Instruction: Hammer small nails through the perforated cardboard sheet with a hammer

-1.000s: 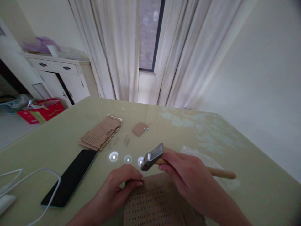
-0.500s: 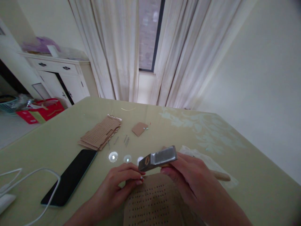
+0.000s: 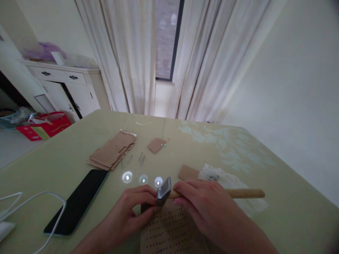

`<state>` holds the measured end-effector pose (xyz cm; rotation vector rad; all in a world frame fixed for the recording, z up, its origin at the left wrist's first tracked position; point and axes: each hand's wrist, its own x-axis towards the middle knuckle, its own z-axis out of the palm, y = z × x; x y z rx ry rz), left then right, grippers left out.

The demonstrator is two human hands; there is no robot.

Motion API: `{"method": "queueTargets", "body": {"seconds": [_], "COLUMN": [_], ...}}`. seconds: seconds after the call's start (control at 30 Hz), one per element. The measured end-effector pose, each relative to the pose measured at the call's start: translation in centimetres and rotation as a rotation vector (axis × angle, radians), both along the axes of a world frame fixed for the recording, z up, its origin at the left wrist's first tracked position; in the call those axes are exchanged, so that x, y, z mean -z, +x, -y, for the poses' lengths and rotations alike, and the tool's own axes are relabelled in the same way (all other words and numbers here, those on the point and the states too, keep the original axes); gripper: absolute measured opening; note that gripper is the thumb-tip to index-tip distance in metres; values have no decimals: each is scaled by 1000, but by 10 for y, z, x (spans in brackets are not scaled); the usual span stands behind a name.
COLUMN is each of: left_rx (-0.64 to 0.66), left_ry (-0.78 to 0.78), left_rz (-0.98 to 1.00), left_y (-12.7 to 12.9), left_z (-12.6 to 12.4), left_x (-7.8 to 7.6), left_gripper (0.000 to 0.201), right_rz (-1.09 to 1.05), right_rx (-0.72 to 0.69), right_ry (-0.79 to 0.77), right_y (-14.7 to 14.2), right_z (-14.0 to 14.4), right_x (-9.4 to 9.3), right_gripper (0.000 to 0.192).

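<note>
The right hand (image 3: 209, 204) is wrapped around the hammer (image 3: 163, 192), gripping the wooden handle close to the metal head, which sits at the far left corner of the perforated brown board (image 3: 169, 229), at the near side of the counter (image 3: 286, 208). The left hand (image 3: 135, 208) has thumb and forefinger drawn in at that same corner, though the head hides their tips, so I cannot tell what, if anything, they pinch. Such a short grip should suit small, controlled taps better than hard swings; the head is best brought down square, with the left fingertips well back from its face and the board pressed flat so it cannot skid. A clear view of the contact point would help too. As for writing, none can be read: the phone (image 3: 76, 203) shows a dark screen, the red bag (image 3: 45, 125) at far left has only unreadable marks, and the dark patch on the plastic bag (image 3: 227, 180) is too unclear.
</note>
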<state>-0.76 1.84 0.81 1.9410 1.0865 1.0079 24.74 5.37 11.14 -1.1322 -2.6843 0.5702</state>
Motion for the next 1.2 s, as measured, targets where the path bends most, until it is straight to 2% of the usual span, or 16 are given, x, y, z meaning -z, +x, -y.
{"method": "queueTargets", "body": {"seconds": [0.17, 0.27, 0.3, 0.4, 0.57, 0.77, 0.83, 0.97, 1.1, 1.2], "left_rx": [-37, -81, -80, -71, -144, -112, -118, -154, -148, -142], "left_ry": [-39, -51, -64, -107, -124, -158, -129, -62, -112, -83], "left_rz": [-36, -60, -60, -70, -113, -107, -95, -62, -31, -29], "left_y": [-7, -10, -11, -11, -13, -9, -9, -12, -18, -22], "left_z": [2, 3, 3, 3, 5, 4, 3, 4, 3, -7], "left_x": [3, 5, 5, 6, 12, 1, 1, 12, 21, 26], "left_gripper": [7, 38, 42, 39, 47, 35, 36, 44, 49, 43], "right_rz": [-120, -63, -17, 78, -37, 85, 83, 112, 166, 165], "right_rx": [33, 18, 2, -41, 23, -20, -21, 28, 21, 13], "right_ry": [-2, -12, -12, 8, -20, -52, -33, 3, -13, -24], "right_y": [2, 1, -1, -4, -3, -6, -6, 0, 2, 1], "right_z": [-2, -4, -4, -4, -5, -6, -5, -7, -11, -11], "right_x": [-4, 0, 2, 7, 3, 7, 8, 5, 6, 7], "right_gripper": [15, 13, 12, 9, 12, 9, 9, 12, 13, 13]}}
